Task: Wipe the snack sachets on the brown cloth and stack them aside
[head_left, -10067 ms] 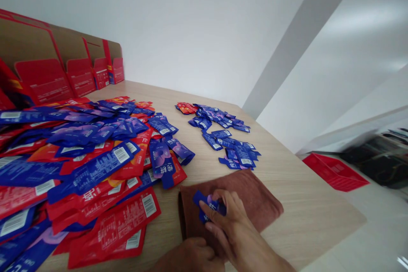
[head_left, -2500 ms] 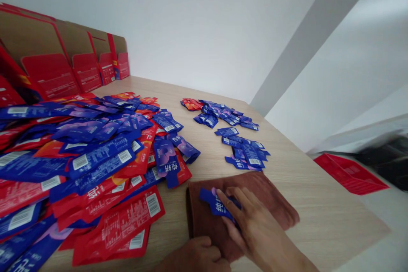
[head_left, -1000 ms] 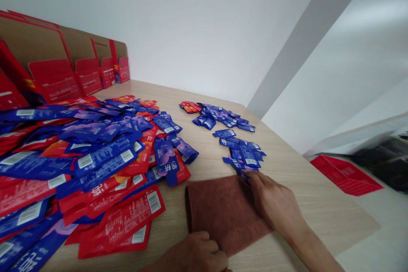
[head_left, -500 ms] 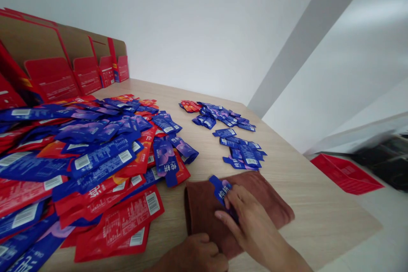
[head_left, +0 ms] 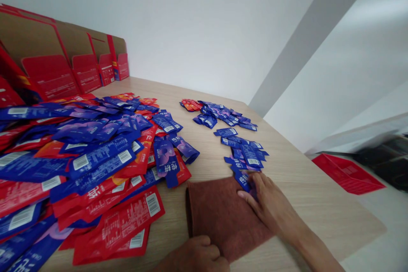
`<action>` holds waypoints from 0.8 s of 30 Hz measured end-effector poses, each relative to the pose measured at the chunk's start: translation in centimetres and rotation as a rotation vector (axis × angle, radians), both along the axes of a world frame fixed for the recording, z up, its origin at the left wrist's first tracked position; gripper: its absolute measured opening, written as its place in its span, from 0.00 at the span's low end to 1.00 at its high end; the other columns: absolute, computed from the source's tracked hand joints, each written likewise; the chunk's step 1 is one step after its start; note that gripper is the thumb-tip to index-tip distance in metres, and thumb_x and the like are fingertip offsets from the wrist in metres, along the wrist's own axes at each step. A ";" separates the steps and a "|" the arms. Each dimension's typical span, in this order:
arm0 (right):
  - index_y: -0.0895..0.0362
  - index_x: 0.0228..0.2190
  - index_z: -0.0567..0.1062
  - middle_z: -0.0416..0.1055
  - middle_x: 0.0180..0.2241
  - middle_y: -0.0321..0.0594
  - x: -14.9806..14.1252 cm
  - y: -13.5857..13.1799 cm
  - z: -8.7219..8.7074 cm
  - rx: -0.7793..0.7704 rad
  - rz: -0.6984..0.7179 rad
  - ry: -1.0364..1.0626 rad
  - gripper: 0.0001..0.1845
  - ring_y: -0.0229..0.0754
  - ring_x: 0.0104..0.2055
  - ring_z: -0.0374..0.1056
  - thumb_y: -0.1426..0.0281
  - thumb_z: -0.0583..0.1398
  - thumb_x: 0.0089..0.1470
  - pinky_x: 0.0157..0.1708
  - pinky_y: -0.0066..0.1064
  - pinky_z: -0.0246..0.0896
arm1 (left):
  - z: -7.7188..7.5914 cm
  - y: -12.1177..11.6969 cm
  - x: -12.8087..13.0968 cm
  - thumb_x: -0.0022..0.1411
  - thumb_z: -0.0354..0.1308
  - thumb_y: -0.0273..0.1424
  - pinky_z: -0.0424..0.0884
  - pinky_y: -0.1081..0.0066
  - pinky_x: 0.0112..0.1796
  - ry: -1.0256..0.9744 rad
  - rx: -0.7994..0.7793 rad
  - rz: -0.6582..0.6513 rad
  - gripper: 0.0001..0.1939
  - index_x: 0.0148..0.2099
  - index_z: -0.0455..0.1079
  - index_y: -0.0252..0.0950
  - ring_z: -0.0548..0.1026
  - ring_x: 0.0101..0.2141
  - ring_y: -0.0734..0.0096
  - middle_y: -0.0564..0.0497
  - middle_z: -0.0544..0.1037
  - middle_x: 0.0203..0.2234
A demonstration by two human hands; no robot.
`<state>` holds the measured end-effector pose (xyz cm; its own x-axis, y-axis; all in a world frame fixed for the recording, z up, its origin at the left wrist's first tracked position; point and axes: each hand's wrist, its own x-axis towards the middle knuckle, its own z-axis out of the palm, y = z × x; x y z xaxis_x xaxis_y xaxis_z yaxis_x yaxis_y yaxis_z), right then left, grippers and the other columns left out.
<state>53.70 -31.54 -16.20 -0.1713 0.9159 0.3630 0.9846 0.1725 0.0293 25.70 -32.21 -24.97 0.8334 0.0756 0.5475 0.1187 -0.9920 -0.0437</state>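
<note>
Between the thumb and fingers of my right hand point(head_left: 264, 199) is a blue sachet point(head_left: 242, 180) with white characters and a purple pattern. The hand is over the far right part of a folded brown cloth point(head_left: 219, 212), close to a small group of blue sachets point(head_left: 245, 153). My left hand point(head_left: 200, 255) is closed at the near left edge of the cloth, its fingers curled against it; the fingertips are hidden. To the left spreads a big heap of blue and red sachets point(head_left: 105, 157), some showing barcodes.
Farther back on the wooden table point(head_left: 172, 97) lie more blue sachets point(head_left: 223, 112) and a few red sachets point(head_left: 191, 105). Red cardboard boxes point(head_left: 86, 74) with open fronts stand along the left wall. Past the table's right edge sits a red box point(head_left: 347, 174) beside dark objects.
My right hand has carried the blue sachet away from the middle of the cloth, rightward and slightly back, close to the small blue group. My left hand stays at the cloth's near edge.
</note>
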 end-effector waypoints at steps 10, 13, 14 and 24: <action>0.52 0.38 0.79 0.81 0.30 0.45 -1.5 -1.5 5.1 -0.012 -0.127 0.102 0.16 0.51 0.30 0.77 0.64 0.52 0.69 0.28 0.37 0.66 | 0.9 -0.4 0.3 0.74 0.69 0.40 0.60 0.70 0.27 0.048 -0.077 0.011 0.23 0.31 0.62 0.38 0.65 0.20 0.75 0.59 0.72 0.22; 0.50 0.23 0.68 0.70 0.21 0.36 -4.6 -0.2 6.7 -0.136 -0.040 0.581 0.25 0.42 0.23 0.67 0.50 0.55 0.68 0.26 0.33 0.62 | 1.3 -0.4 0.5 0.73 0.70 0.39 0.61 0.69 0.27 0.060 -0.066 0.022 0.23 0.30 0.63 0.38 0.65 0.20 0.75 0.59 0.73 0.21; 0.50 0.21 0.64 0.64 0.19 0.33 -6.0 0.4 6.9 -0.213 -0.021 0.747 0.28 0.39 0.21 0.63 0.47 0.57 0.66 0.23 0.31 0.59 | 1.4 -0.5 0.6 0.73 0.70 0.39 0.61 0.70 0.27 0.062 -0.065 0.032 0.23 0.30 0.64 0.38 0.66 0.20 0.75 0.59 0.73 0.21; 0.53 0.26 0.69 0.64 0.18 0.27 -17.8 12.4 7.0 -0.539 0.138 1.117 0.19 0.34 0.18 0.58 0.53 0.63 0.58 0.18 0.26 0.54 | 0.4 0.1 1.0 0.68 0.75 0.40 0.62 0.70 0.25 0.150 -0.042 0.000 0.23 0.31 0.66 0.37 0.65 0.19 0.76 0.60 0.73 0.21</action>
